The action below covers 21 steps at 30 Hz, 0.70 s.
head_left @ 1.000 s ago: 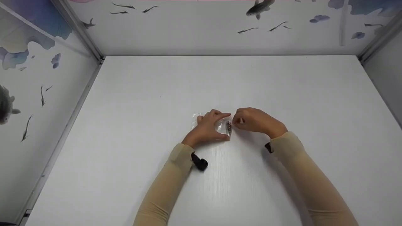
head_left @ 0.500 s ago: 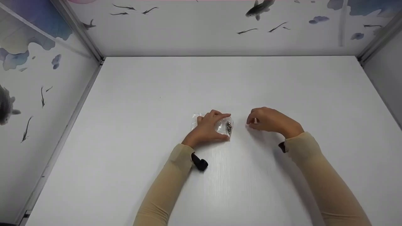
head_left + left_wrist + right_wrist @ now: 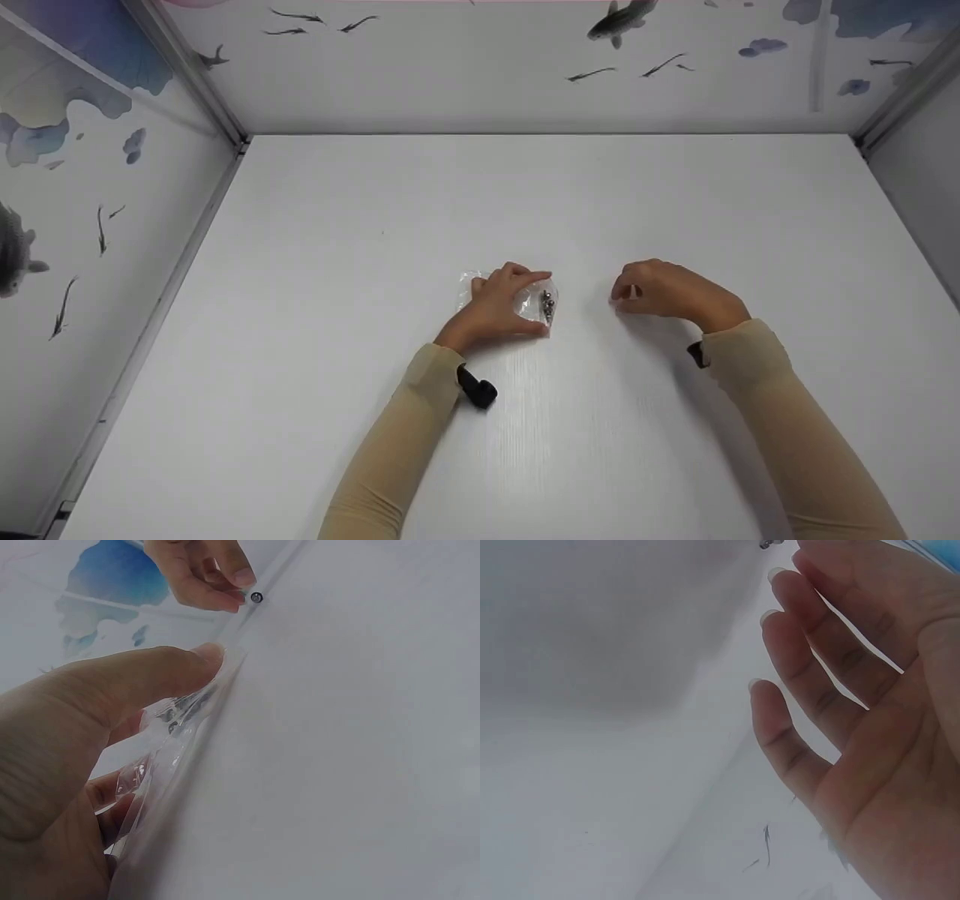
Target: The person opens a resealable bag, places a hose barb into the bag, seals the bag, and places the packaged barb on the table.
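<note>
A small clear plastic bag (image 3: pixel 529 301) lies near the middle of the white table, with several small dark metal screws (image 3: pixel 548 306) gathered at its right end. My left hand (image 3: pixel 491 306) holds the bag, thumb and index finger spread along its two edges around the screws. In the left wrist view the bag (image 3: pixel 180 727) stretches between thumb and fingers. To the right, my right hand (image 3: pixel 667 291) is bent with thumb and index fingertips together. At those fingertips the left wrist view shows a small round-headed screw (image 3: pixel 256 597), pinched by the right hand.
The white table (image 3: pixel 480 202) is bordered by a back panel (image 3: pixel 465 67) and a left panel (image 3: pixel 172 157), both printed with fish and lily pads. A grey panel (image 3: pixel 919 150) stands at the right. Black straps sit at both wrists.
My right hand has moved right, away from the screw end of the bag, carrying a screw at its fingertips. The left hand and the bag have stayed in place.
</note>
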Available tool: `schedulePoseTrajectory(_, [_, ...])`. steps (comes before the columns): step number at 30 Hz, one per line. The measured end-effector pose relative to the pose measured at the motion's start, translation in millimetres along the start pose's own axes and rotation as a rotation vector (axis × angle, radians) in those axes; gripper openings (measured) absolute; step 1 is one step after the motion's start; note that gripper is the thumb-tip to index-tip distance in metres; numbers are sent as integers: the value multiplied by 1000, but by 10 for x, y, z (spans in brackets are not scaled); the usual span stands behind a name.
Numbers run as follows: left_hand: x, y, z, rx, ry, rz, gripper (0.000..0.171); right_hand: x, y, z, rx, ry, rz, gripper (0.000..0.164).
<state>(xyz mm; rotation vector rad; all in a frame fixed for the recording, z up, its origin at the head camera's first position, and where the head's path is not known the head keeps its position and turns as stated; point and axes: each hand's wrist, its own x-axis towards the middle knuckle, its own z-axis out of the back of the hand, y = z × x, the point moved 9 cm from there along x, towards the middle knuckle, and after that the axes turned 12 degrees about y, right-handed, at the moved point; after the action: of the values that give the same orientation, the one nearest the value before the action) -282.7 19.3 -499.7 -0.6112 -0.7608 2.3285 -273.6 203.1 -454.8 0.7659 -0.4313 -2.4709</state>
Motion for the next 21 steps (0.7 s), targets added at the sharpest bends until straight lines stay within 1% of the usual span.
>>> schedulePoseTrajectory(3, [-6,0,1,-4,0,3,83,-12,-45,-22,13,10,-13,16])
schedulePoseTrajectory(6, [-6,1,1,-10,2,6,82,-16,-53,-44,10,11,-5,15])
schedulePoseTrajectory(10, [-2,2,1,-10,7,6,82,-3,-28,-54,-19,-13,28,15])
schedulePoseTrajectory(15, [0,4,-1,-4,9,7,82,10,-15,-55,-46,-40,36,16])
schedulePoseTrajectory(21, [-5,5,-4,-2,14,10,82,23,4,-58,-72,-41,27,15])
